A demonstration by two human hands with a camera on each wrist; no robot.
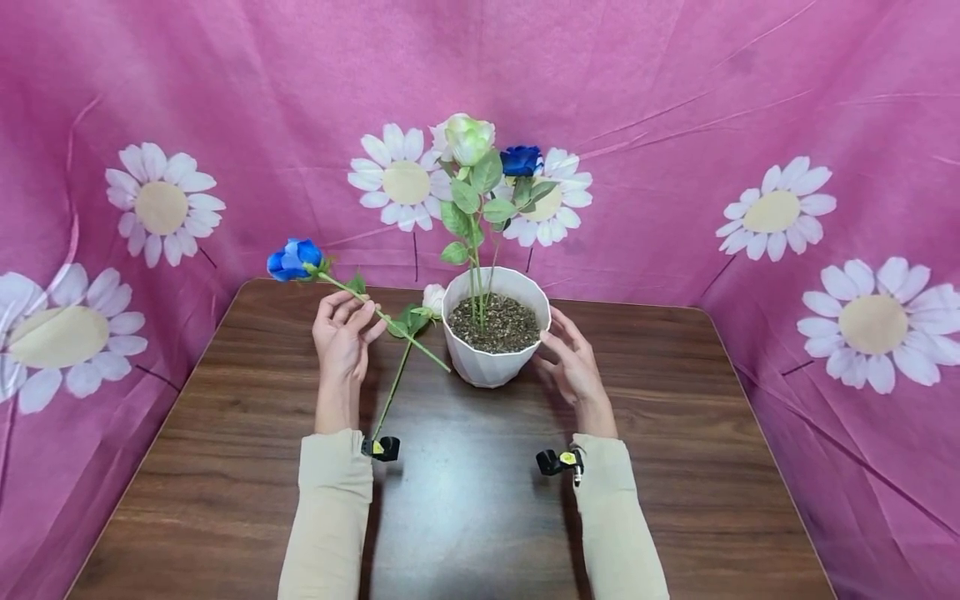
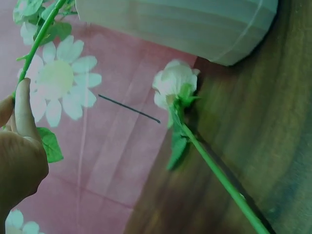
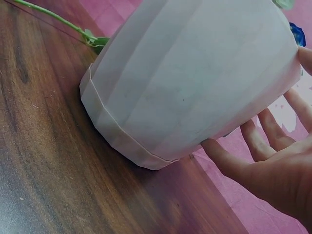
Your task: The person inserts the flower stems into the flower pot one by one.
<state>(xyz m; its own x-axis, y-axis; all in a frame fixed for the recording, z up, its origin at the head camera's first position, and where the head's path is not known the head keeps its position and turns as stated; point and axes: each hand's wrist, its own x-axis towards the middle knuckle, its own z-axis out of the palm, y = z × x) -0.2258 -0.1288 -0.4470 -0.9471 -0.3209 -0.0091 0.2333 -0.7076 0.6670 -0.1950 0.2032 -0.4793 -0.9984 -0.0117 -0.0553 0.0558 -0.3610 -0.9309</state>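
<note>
Between thumb and fingers, my left hand pinches the green stem of a blue rose. Its bloom points left and the stem slants down right, the cut end close to a white faceted flower pot. The left wrist view shows the pinched stem too. My right hand rests its fingertips on the pot's right side, fingers spread along the wall in the right wrist view. From the dark soil rise a pale green-white rose and a dark blue rose.
A white rose lies on the wooden table left of the pot, its stem running toward my left cuff. Pink cloth printed with big daisies hangs behind the table and along both sides.
</note>
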